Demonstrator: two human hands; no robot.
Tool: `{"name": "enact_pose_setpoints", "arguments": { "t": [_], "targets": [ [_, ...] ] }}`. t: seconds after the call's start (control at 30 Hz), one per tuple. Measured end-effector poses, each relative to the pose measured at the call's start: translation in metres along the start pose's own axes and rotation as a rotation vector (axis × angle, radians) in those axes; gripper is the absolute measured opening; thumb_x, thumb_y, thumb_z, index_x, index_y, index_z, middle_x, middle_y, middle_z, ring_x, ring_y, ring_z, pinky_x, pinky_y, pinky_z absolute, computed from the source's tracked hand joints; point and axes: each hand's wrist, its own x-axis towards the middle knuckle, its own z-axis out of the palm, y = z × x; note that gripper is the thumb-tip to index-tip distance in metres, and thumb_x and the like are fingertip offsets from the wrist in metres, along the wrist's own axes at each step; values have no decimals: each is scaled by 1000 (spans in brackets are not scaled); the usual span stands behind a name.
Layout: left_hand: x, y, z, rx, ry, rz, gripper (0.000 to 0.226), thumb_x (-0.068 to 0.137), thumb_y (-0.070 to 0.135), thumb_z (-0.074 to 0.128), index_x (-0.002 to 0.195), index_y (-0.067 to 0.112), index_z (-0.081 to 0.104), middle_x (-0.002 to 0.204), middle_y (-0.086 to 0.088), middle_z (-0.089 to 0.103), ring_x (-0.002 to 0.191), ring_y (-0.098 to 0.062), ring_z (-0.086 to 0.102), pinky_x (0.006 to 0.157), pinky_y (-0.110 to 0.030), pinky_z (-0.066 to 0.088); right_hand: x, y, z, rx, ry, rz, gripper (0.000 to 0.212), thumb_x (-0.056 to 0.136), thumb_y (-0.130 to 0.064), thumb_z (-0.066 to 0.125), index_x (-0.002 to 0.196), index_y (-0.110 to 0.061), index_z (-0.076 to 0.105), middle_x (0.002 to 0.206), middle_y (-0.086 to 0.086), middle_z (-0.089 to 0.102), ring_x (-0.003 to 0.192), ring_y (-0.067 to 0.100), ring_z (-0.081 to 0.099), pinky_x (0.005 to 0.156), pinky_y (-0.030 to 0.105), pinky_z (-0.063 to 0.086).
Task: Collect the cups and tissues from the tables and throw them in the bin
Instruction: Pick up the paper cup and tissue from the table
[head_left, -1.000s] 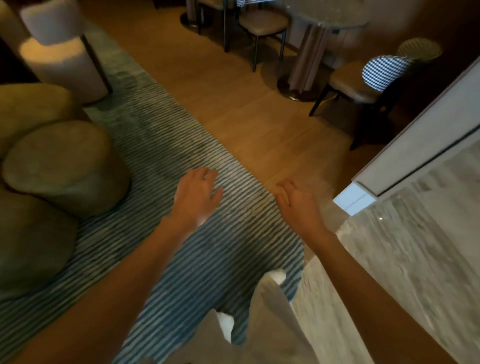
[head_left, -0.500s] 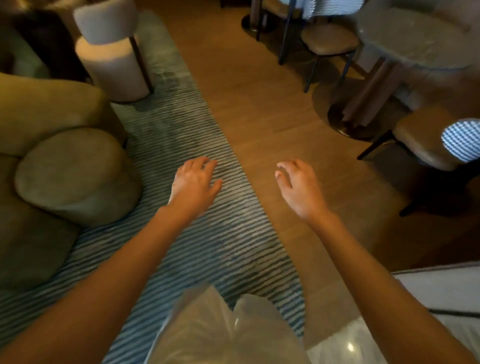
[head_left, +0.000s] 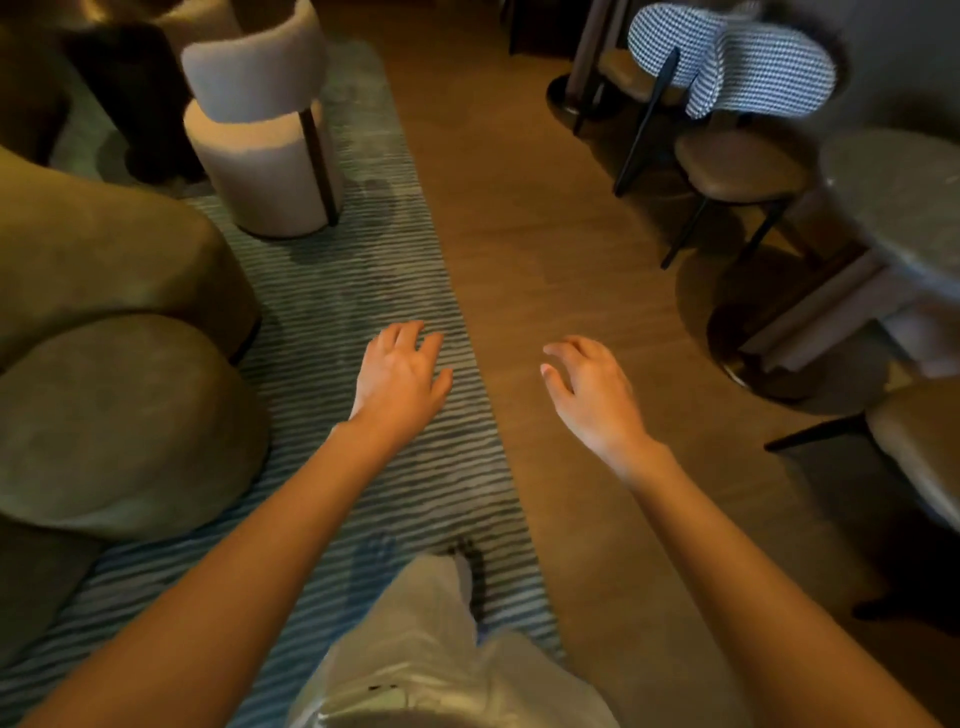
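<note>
head view: left hand, right hand spread, grip bare, above rug.

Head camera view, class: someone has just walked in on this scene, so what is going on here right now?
A person is on foot in a lounge, both arms stretched forward. The left hand and the right hand are empty, fingers relaxed, holding nothing. They hang above the edge where a striped rug meets the wooden floor. A round table with chairs stands to the right. No cup, tissue or bin is in view.
</note>
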Motion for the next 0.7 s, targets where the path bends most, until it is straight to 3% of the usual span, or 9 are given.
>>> {"name": "enact_pose_setpoints", "arguments": {
  "t": [0.17, 0.3, 0.7],
  "targets": [
    [114, -1, -6, 55, -41, 16, 54, 97, 42, 42, 143, 14, 35, 150, -12, 30, 137, -29, 27, 112, -40, 28, 103, 28, -13, 15, 29, 55, 37, 100, -30, 44, 130, -12, 54, 132, 6, 53, 130, 21, 40, 102, 35, 38],
    [214, 2, 3, 45, -56, -9, 56, 96, 43, 43, 143, 14, 35, 150, -12, 31, 137, -29, 28, 112, -40, 28, 184, 68, -11, 76, -75, 120, 37, 100, -34, 43, 130, -16, 54, 133, 3, 51, 130, 21, 39, 102, 35, 38],
    [521, 39, -23, 34, 26, -110, 57, 94, 43, 46, 142, 13, 36, 147, -13, 35, 135, -30, 32, 111, -42, 30, 496, 178, -85, -10, -55, -2, 40, 99, -33, 44, 132, -13, 53, 135, 7, 51, 133, 23, 38, 106, 37, 36]
  ]
}}
